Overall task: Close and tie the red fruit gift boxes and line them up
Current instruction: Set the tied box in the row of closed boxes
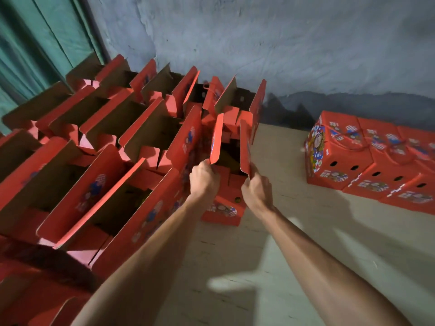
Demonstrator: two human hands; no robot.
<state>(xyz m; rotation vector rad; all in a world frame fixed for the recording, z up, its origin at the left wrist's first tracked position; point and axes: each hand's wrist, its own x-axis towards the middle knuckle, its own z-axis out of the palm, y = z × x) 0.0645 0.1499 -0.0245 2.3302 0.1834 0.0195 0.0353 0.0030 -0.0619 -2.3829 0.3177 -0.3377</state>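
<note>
An open red gift box (226,208) stands on the floor at the right edge of a block of open boxes. Its two long flaps stand upright. My left hand (203,181) pinches the near corner of the left flap (217,140). My right hand (256,191) pinches the near corner of the right flap (245,147). The box's inside is dark between the flaps. Several closed, tied red boxes (339,158) sit in a row at the right by the wall.
Several open red boxes (98,165) with raised flaps fill the left half of the view. A grey wall (282,43) runs behind, with a green door (35,48) at the left. Pale floor (294,243) lies between the two groups.
</note>
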